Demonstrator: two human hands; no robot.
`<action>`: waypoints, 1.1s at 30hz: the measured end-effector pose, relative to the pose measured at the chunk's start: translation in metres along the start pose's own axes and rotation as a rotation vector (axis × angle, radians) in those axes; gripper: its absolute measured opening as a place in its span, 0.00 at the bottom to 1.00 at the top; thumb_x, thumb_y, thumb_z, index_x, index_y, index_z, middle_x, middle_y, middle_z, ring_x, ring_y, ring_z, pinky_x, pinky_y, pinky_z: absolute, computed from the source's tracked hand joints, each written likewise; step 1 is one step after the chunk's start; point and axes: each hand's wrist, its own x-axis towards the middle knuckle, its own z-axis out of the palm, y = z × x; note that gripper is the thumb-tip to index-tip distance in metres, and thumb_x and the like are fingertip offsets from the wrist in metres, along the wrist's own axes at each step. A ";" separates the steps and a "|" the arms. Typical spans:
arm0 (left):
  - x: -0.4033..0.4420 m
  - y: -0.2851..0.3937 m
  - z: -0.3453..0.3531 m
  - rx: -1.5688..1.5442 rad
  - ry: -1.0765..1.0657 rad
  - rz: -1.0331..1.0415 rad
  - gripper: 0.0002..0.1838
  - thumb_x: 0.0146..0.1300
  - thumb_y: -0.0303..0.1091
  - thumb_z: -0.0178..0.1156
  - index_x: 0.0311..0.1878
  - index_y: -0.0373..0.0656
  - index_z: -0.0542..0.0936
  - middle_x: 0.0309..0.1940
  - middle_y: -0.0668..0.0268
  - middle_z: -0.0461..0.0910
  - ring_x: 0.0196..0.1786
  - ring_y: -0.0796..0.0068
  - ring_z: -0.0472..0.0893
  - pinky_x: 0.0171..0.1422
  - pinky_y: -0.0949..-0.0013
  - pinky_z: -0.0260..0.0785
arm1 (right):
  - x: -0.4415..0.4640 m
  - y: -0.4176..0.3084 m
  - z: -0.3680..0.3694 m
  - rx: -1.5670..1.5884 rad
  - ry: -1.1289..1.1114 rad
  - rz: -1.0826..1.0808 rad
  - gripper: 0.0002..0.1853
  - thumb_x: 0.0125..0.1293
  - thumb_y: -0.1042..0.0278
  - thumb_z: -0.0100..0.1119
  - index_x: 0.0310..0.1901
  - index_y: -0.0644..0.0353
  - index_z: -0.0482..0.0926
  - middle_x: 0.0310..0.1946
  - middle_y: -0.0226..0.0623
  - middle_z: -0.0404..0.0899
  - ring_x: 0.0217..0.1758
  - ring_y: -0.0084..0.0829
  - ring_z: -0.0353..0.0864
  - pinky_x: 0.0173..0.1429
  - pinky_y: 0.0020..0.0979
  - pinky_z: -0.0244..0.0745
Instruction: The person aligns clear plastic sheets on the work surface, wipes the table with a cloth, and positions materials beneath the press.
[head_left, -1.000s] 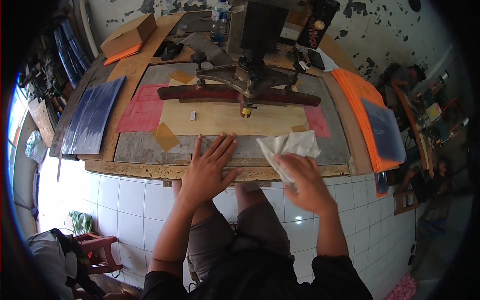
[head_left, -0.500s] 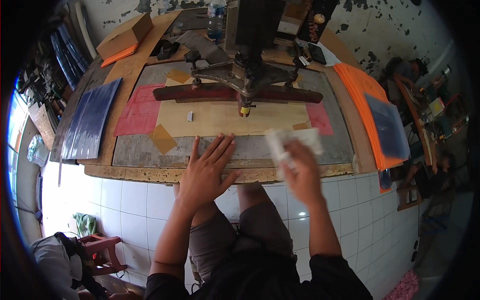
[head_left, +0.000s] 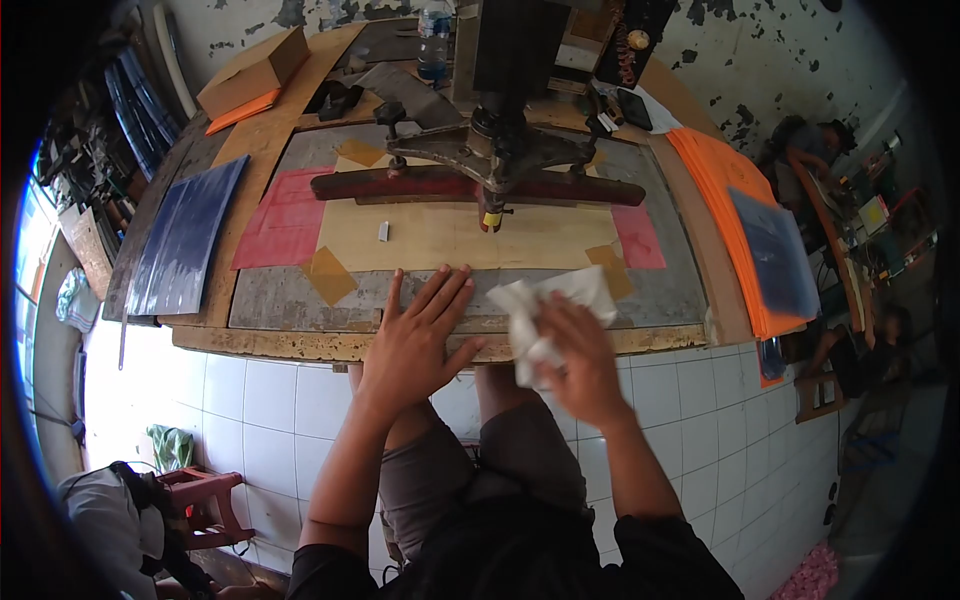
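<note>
My left hand [head_left: 418, 335] lies flat with its fingers spread on the front edge of the worn grey work plate [head_left: 285, 308]. Its fingertips reach the near border of a long cream sheet [head_left: 440, 240], which is taped down with brown tape [head_left: 330, 277] at the corners. My right hand [head_left: 580, 355] grips a crumpled white cloth [head_left: 570, 290] at the plate's front edge, right of the left hand; motion smears it slightly. Above the cream sheet spans a dark red press bar [head_left: 420, 187] on a black metal mount. A small white piece [head_left: 383, 231] rests on the sheet.
Blue plastic sheets [head_left: 190, 240] lie on the left side. Orange sheets [head_left: 715, 190] are stacked at the right with a clear blue sheet [head_left: 765, 250] on top. A cardboard box [head_left: 253, 75], a water bottle [head_left: 433, 40] and a phone [head_left: 633, 108] stand behind. Another person [head_left: 815, 140] sits far right.
My right hand has moved the white cloth left and slightly down along the plate's front edge, uncovering the right piece of tape. My left hand stays flat in place.
</note>
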 end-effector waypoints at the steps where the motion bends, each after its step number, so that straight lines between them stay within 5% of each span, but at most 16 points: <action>1: 0.000 0.000 0.000 0.001 0.003 -0.002 0.41 0.81 0.60 0.62 0.85 0.39 0.74 0.89 0.62 0.70 0.92 0.61 0.64 0.97 0.32 0.43 | -0.001 0.024 -0.002 0.010 0.085 0.100 0.24 0.78 0.62 0.70 0.69 0.64 0.84 0.76 0.53 0.82 0.83 0.56 0.77 0.87 0.60 0.66; 6: -0.001 0.000 0.002 -0.004 0.026 0.009 0.41 0.81 0.60 0.61 0.85 0.39 0.74 0.89 0.62 0.70 0.92 0.61 0.64 0.97 0.32 0.43 | 0.012 0.089 -0.044 -0.078 0.252 0.626 0.26 0.87 0.53 0.58 0.69 0.71 0.82 0.71 0.63 0.83 0.76 0.64 0.80 0.83 0.55 0.72; 9: -0.001 -0.001 0.002 0.002 0.030 0.008 0.41 0.81 0.60 0.62 0.85 0.39 0.74 0.89 0.62 0.70 0.92 0.61 0.64 0.97 0.32 0.43 | 0.016 0.056 -0.010 -0.116 0.192 0.431 0.25 0.86 0.55 0.60 0.70 0.70 0.81 0.73 0.62 0.80 0.81 0.63 0.76 0.86 0.58 0.68; 11: -0.001 0.000 0.002 0.000 0.018 0.005 0.41 0.81 0.60 0.62 0.85 0.39 0.74 0.89 0.62 0.70 0.92 0.61 0.65 0.97 0.31 0.43 | 0.016 0.017 0.009 0.002 0.055 0.037 0.23 0.85 0.57 0.63 0.69 0.68 0.83 0.76 0.58 0.79 0.85 0.62 0.72 0.89 0.59 0.64; 14: 0.000 -0.001 0.000 -0.009 0.005 0.004 0.41 0.81 0.60 0.63 0.85 0.40 0.74 0.89 0.62 0.70 0.92 0.60 0.65 0.97 0.32 0.42 | 0.029 -0.010 0.006 0.039 -0.089 -0.118 0.22 0.83 0.59 0.66 0.69 0.65 0.84 0.78 0.54 0.78 0.87 0.59 0.71 0.90 0.59 0.63; 20: 0.000 0.000 0.001 -0.020 0.012 0.000 0.41 0.80 0.58 0.64 0.86 0.42 0.73 0.90 0.63 0.69 0.92 0.61 0.65 0.98 0.33 0.40 | 0.037 0.088 -0.021 -0.054 0.147 0.314 0.24 0.87 0.58 0.59 0.74 0.66 0.80 0.76 0.57 0.81 0.85 0.60 0.73 0.86 0.54 0.69; 23: -0.004 0.000 0.002 -0.017 0.015 0.011 0.41 0.80 0.58 0.64 0.86 0.42 0.73 0.90 0.63 0.69 0.92 0.60 0.65 0.97 0.32 0.39 | 0.014 0.080 -0.033 -0.077 0.165 0.417 0.22 0.86 0.64 0.59 0.73 0.67 0.80 0.76 0.58 0.80 0.84 0.59 0.74 0.86 0.53 0.70; 26: -0.017 0.007 0.001 -0.031 0.015 0.018 0.41 0.79 0.56 0.66 0.86 0.43 0.73 0.90 0.63 0.69 0.92 0.59 0.65 0.97 0.30 0.39 | -0.028 0.056 -0.044 -0.138 0.102 0.267 0.20 0.84 0.71 0.59 0.72 0.66 0.80 0.73 0.57 0.82 0.81 0.59 0.78 0.83 0.52 0.74; 30: -0.040 0.021 0.001 -0.041 0.010 0.007 0.40 0.77 0.52 0.69 0.86 0.44 0.73 0.90 0.64 0.69 0.92 0.58 0.66 0.96 0.29 0.41 | -0.055 0.062 -0.057 0.025 0.257 0.547 0.18 0.83 0.80 0.54 0.69 0.65 0.81 0.64 0.51 0.86 0.69 0.52 0.87 0.69 0.47 0.85; 33: -0.049 0.029 0.003 -0.044 0.021 -0.014 0.40 0.76 0.51 0.71 0.86 0.46 0.74 0.90 0.65 0.69 0.92 0.59 0.66 0.96 0.30 0.42 | -0.038 0.083 -0.068 0.078 0.477 0.673 0.16 0.90 0.70 0.53 0.70 0.63 0.81 0.56 0.50 0.90 0.63 0.44 0.90 0.66 0.41 0.83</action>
